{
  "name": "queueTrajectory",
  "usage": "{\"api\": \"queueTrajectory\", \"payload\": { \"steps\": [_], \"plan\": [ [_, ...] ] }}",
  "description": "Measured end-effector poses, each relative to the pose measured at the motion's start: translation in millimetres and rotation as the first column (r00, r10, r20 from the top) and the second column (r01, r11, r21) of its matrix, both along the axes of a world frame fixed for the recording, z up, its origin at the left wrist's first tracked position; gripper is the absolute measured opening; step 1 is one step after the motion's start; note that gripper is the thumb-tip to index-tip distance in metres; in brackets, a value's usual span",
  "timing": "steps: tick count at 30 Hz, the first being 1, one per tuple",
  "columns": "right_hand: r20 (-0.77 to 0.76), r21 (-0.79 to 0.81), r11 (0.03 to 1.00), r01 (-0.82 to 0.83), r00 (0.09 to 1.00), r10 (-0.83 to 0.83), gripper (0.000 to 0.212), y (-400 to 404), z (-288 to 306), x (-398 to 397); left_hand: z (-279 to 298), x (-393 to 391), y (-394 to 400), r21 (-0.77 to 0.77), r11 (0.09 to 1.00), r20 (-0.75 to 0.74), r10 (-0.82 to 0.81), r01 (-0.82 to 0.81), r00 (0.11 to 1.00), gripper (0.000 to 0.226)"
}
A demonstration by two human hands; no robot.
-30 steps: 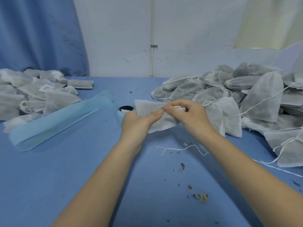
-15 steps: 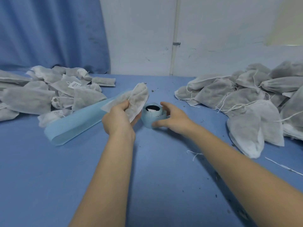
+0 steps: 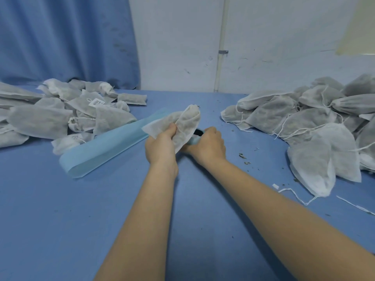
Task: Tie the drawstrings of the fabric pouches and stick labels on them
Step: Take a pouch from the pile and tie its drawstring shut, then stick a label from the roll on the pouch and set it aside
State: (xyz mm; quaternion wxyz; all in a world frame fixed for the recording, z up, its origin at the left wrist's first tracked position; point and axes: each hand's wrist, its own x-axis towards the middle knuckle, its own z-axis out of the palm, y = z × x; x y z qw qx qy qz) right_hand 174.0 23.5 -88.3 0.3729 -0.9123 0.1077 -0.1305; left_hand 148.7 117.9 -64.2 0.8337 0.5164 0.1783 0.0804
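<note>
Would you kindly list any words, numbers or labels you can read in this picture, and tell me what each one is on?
No text can be read.
White label with barcode-like dark marks on a pouch in the left pile: too small and blurred to read.
A second white label on a pouch at the pile's near edge: blurred, unreadable.
The pouch in the left hand, the label roll under the right hand and the right pile: no print visible.

Both bare forearms reach forward over the middle of the table. The left hand [image 3: 161, 148] has its fingers curled in a grip; the right hand [image 3: 209, 146], just beside it, is curled downward.
</note>
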Motion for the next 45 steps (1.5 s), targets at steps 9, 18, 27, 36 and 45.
{"api": "queueTrajectory", "payload": {
  "steps": [9, 18, 27, 36, 45],
  "plan": [
    [0.004, 0.319, 0.89, -0.327, 0.939, 0.343, 0.079, -43, 0, -11, -1, 11, 1, -0.146, 0.987, 0.095, -0.059, 0.073, 0.994, 0.03],
    [0.056, 0.23, 0.927, -0.295, 0.955, 0.29, 0.059, -38, -5, -2, -5, 17, 5, 0.046, 0.991, 0.119, 0.118, -0.124, 0.986, 0.005],
    [0.142, 0.293, 0.926, -0.24, 0.968, 0.206, 0.059, -39, -10, -20, -19, 24, -6, 0.316, 0.934, 0.23, 0.094, -0.166, 0.968, 0.006],
    [0.271, 0.236, 0.967, -0.098, 0.962, 0.031, 0.025, -29, -16, -25, -21, 26, -6, 0.42, 0.889, 0.198, 0.105, -0.181, 0.974, 0.017],
    [0.248, -0.022, 0.987, -0.158, 0.956, 0.158, 0.027, -27, -11, -32, -23, 26, -6, 0.435, 0.881, 0.208, 0.104, -0.188, 0.972, 0.02]
  ]
}}
